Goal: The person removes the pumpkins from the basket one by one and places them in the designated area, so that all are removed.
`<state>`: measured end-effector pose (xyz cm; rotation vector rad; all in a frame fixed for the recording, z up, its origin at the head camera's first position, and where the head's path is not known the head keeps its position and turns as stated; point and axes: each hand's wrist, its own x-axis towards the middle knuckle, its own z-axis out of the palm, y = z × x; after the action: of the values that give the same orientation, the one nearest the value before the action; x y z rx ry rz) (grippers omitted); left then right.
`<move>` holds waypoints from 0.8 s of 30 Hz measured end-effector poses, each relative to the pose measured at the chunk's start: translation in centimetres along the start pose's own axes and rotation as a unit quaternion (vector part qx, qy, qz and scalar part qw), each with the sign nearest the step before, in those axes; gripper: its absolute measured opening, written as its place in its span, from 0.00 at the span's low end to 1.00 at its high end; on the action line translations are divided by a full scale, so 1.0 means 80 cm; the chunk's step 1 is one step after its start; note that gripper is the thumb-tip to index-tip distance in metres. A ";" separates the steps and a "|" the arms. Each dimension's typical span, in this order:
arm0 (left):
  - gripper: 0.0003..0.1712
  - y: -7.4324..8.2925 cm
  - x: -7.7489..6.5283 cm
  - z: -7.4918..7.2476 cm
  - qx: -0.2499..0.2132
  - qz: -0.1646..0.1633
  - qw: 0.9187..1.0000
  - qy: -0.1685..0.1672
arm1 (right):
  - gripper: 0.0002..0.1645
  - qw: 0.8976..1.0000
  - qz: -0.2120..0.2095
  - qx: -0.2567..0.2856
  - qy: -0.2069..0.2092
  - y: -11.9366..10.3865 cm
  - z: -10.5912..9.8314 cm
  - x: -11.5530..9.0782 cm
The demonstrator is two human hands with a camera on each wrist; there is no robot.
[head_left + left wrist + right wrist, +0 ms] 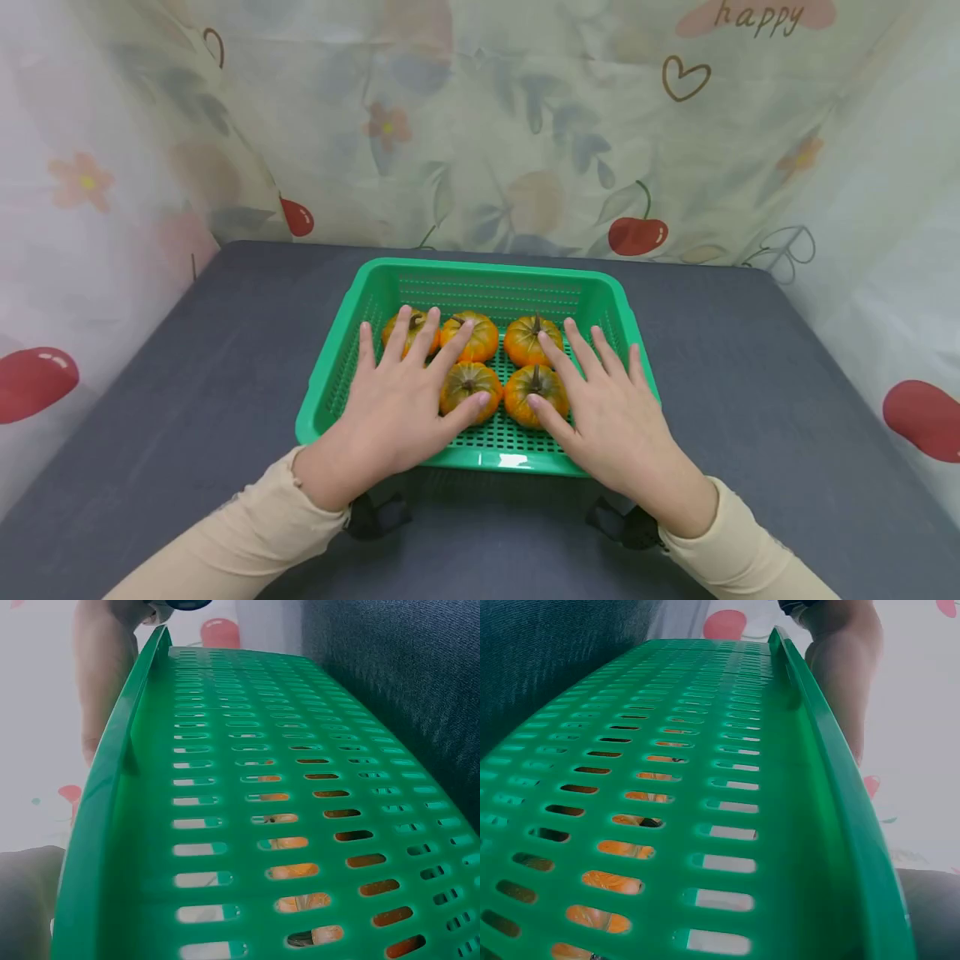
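Observation:
A green plastic basket [495, 460] with slotted walls holds several small orange-and-green pumpkins [533, 340] with brown-green stems. Over its left part, my left hand [393, 404] is spread palm down, its fingers overlapping the back-left pumpkin [390, 327] in the head view. My right hand [618, 421] is spread the same way over the right part, with the thumb in front of the front-right pumpkin [528, 379]. Neither hand grips anything. Both wrist views face the basket's slotted wall [150, 825], where orange pumpkin skin [611, 881] shows through the slots.
The basket stands on a dark grey table [750, 400]. Behind and at both sides hangs a pale curtain [487, 125] printed with flowers, cherries and hearts. A black strap [378, 515] is worn on each wrist, below the beige sleeves [247, 533].

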<state>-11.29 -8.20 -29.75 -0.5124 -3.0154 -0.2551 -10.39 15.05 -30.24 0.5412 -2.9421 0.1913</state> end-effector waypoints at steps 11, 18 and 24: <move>0.39 0.000 0.000 -0.014 0.000 0.011 0.999 -0.046 | 0.34 0.999 -0.007 0.030 -0.016 0.004 -0.004 -0.001; 0.34 -0.013 -0.008 -0.043 -0.077 0.020 0.994 -0.070 | 0.31 0.997 0.016 0.065 -0.025 0.008 -0.016 -0.007; 0.32 -0.047 -0.016 -0.073 -0.182 0.001 0.980 -0.081 | 0.27 0.993 0.030 0.117 0.008 0.015 -0.028 -0.009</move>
<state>-11.05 -13.14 -24.71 -0.5880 -3.1335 -0.8129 -9.90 16.78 -28.30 0.4764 -2.9397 0.5487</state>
